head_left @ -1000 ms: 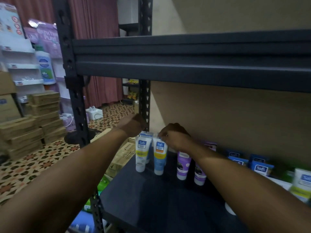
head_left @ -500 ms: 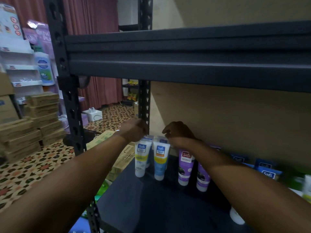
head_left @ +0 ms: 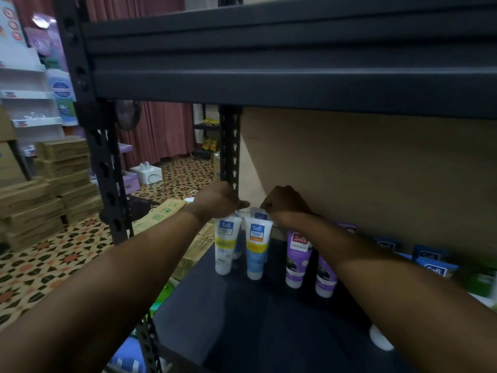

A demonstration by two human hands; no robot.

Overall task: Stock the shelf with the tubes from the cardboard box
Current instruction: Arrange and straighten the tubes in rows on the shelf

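Both arms reach to the back left of the dark shelf board (head_left: pixel 242 324). My left hand (head_left: pixel 219 200) and my right hand (head_left: pixel 285 201) sit close together over the tops of the back-row tubes (head_left: pixel 258 214), fingers curled down on them; the fingertips are mostly hidden. In front stand a white-and-yellow tube (head_left: pixel 224 249) and a blue-and-yellow tube (head_left: pixel 255 253), cap down. Two purple tubes (head_left: pixel 297 258) stand to the right, partly behind my right forearm. The cardboard box (head_left: pixel 195 253) lies on the floor just past the shelf's left edge.
The upper shelf beam (head_left: pixel 295 76) hangs low above my hands. A rack post (head_left: pixel 230 146) stands right behind my left hand. Blue packs (head_left: pixel 430 262) line the back right. A white cap (head_left: pixel 380 339) lies under my right arm. Stacked cartons (head_left: pixel 53 181) stand on the patterned floor.
Both hands stayed at the back-row tubes, shifting only slightly. The view moved in closer and a little to the right.
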